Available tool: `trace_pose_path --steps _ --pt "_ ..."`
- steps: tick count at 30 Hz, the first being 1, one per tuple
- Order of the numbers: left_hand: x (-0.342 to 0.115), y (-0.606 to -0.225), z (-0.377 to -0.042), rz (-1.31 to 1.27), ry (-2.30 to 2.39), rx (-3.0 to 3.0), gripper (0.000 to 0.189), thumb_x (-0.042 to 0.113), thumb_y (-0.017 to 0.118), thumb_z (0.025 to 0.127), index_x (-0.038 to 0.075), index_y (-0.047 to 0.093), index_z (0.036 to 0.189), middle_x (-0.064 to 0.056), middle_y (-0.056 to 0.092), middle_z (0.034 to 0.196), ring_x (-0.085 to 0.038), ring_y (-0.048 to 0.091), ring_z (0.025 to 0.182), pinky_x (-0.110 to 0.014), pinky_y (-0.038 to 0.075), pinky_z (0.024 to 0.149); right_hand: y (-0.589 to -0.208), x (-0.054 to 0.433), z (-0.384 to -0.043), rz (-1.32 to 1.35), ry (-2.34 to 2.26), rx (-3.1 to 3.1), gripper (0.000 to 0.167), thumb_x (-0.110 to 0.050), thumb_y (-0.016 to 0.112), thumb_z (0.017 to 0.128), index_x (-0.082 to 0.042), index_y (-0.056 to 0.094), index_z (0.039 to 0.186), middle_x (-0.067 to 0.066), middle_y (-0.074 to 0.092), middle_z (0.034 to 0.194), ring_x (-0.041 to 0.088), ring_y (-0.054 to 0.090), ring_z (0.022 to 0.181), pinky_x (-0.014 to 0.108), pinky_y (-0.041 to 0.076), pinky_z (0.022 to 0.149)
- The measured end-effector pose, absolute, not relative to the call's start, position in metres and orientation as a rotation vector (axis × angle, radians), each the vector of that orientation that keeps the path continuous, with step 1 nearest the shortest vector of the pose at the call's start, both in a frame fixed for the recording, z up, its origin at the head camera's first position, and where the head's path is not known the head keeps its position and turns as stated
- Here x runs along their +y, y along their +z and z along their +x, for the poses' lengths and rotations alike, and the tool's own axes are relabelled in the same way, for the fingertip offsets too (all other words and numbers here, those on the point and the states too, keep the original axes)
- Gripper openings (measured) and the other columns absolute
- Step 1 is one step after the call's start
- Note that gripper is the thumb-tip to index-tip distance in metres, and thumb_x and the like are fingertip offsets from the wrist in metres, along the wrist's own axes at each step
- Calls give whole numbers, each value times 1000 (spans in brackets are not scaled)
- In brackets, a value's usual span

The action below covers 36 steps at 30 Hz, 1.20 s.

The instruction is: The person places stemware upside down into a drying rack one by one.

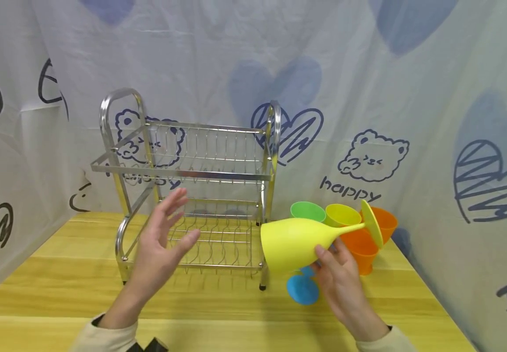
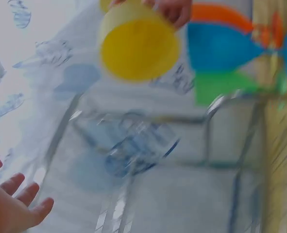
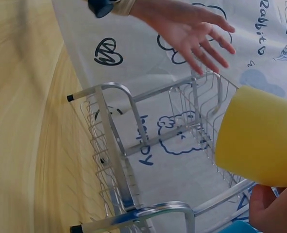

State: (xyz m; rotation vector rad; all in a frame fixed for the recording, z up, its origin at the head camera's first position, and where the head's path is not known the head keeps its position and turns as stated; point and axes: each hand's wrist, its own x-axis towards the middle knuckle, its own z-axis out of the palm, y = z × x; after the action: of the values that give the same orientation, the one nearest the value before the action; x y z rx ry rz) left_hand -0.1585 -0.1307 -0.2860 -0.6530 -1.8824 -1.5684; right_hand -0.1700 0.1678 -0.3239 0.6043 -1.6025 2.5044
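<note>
My right hand [image 1: 341,288] grips a yellow plastic goblet [image 1: 295,239] near where its bowl meets the stem. The goblet lies sideways in the air, mouth to the left and round foot to the right. In the left wrist view its open mouth [image 2: 141,51] faces that camera. My left hand [image 1: 158,249] is raised with fingers spread, holding nothing, before the left part of a two-tier metal dish rack [image 1: 200,172]. In the right wrist view the goblet's bowl [image 3: 260,138] hides part of the rack.
Behind the held goblet stand more goblets: green [image 1: 308,210], yellow [image 1: 343,214] and orange [image 1: 381,220]. A blue goblet's foot [image 1: 302,289] shows below it, the rest mostly hidden. A printed curtain [image 1: 218,58] closes off the back and sides of the wooden table [image 1: 59,274].
</note>
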Motion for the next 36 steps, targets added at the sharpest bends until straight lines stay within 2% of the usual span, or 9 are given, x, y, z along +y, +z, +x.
trace_pose_path --steps 6,11,16,19,24,29,33,35,36 --pt "-176 -252 -162 -406 -1387 -1860 67 -8 64 84 8 40 145 -3 42 144 -20 38 131 -27 33 109 -318 172 -171 573 2416 -1630 32 -3 47 99 -10 47 129 3 57 120 15 57 103 29 47 95" --pt "-218 -237 -176 -345 -1250 -1882 69 -6 67 82 7 42 145 -5 41 145 -17 37 132 -28 30 111 -312 175 -170 574 2346 -1645 32 0 48 98 -9 47 129 4 57 118 16 55 101 28 48 93" --pt "-251 -228 -189 -275 -1236 -2053 77 9 70 88 13 28 152 -7 28 155 -16 27 140 -30 21 115 -300 175 -171 612 2267 -1628 34 2 48 97 -9 48 129 6 56 119 18 54 103 27 46 97" --pt "-263 -224 -198 -253 -1274 -2177 84 17 69 90 17 17 155 -7 17 159 -21 18 144 -36 17 117 -289 174 -174 681 2215 -1603 39 4 48 96 -9 48 133 8 55 124 20 53 107 28 44 100" --pt "-278 -224 -216 -255 -1294 -2293 96 19 70 90 17 1 156 -10 3 161 -33 10 145 -50 12 116 -269 170 -177 717 2148 -1641 48 4 50 95 -5 42 142 10 53 130 24 51 113 28 44 101" --pt "-288 -226 -228 -262 -1366 -2323 99 18 70 91 20 -5 156 -12 3 161 -35 12 144 -56 15 114 -244 158 -181 685 2068 -1781 55 0 52 94 -8 37 146 9 50 136 27 48 120 28 44 101" --pt "-292 -226 -234 -296 -1383 -2372 98 18 68 92 23 -5 156 -13 8 160 -29 35 135 -33 36 108 -221 147 -189 763 2009 -1798 55 -1 53 93 -8 38 146 10 49 137 28 47 121 31 44 101" --pt "-293 -227 -237 -319 -1383 -2400 96 19 67 93 25 -5 156 -12 10 160 -19 48 121 -20 44 97 -211 141 -194 819 1984 -1776 55 -2 54 92 -7 39 145 10 50 135 28 48 120 33 45 101" --pt "-294 -227 -238 -330 -1382 -2410 95 19 67 93 25 -4 156 -12 10 160 -12 51 115 -18 45 93 -206 137 -196 844 1970 -1770 55 -2 55 92 -7 40 144 10 51 134 28 49 120 34 45 101"
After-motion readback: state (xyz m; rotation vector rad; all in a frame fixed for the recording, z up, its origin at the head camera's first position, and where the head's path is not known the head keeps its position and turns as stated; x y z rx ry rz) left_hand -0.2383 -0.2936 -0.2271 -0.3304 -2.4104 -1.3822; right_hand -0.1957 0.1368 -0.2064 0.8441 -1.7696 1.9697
